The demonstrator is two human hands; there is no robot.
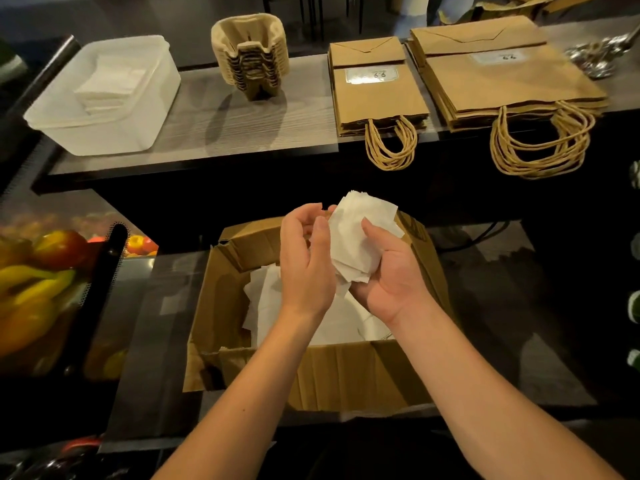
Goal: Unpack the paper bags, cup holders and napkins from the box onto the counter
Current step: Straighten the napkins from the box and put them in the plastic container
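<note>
We stand at the counter [221, 129], a long grey wood-grain shelf running left to right across the far side of the scene, with most of the unpacking already laid out on it. At its right end lie two stacks of brown paper bags [502, 81], flat, handles hanging over the near edge. Left of them rises a nested stack of cup holders [251, 60], and at the far left sits a translucent plastic tub [104, 95] holding a squared pile of white napkins.

Below and nearer to us, the cardboard box [339, 372] sits open, flaps splayed, with loose white napkins [277, 306] still scattered across its bottom (how many, we cannot tell).

Above the box, our right hand [391, 268] lies palm up, fingers curled around a ragged bunch of napkins [360, 233], thumb pressed across its face. Our left hand [304, 261] stands edge-on beside it, fingers gently bent, fingertips touching the bunch's left side as though squaring it; it grips nothing on its own.

We judge the napkins the last item in play. The relation that matters: the tub lies up and well to the left of the hands, across the counter's near edge, so the bunch must travel diagonally away from us. The left hand is nearer that side, though the right one carries the load.
</note>
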